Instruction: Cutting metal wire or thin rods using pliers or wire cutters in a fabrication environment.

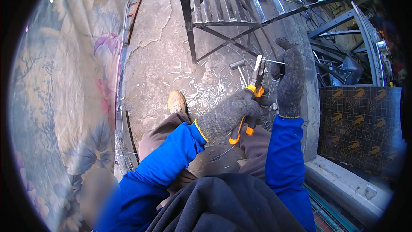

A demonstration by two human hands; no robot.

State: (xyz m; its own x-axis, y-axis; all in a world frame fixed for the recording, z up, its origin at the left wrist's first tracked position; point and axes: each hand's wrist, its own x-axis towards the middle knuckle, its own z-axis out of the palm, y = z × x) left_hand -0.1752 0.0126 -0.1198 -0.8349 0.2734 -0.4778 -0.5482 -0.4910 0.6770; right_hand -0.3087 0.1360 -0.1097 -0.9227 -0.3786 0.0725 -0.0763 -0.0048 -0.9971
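- Person seen from above, legs apart; clock positions read from mid-view, 12 being straight ahead.
- Left hand [231, 114], grey knit glove, just off centre toward 4 o'clock: fingers wrapped about the handles of the pliers [257, 79]. Some fingers lie hidden behind the grip.
- Pliers, black and yellow, at 2 o'clock: head points toward 1, handle ends toward 5, standing slightly apart.
- Right hand [290, 79], matching glove, between 2 and 3 o'clock: fingers bent about the outer end of a thin metal rod [274, 62], one finger reaching beyond it toward 12. I cannot tell exactly which fingertips press it.
- Rod lies roughly crosswise, inner end at the pliers' head; whether the jaws bite it, I cannot tell.
- Hammer [237, 65] on the concrete floor [150, 66] at 1 o'clock, just beside the pliers as I see it.
- Short metal pieces [208, 92] scattered around mid-view.
- Slatted metal frame [231, 21] between 12 and 1.
- Flowered cloth [79, 81] at 9; dark patterned board [360, 124] at 3.
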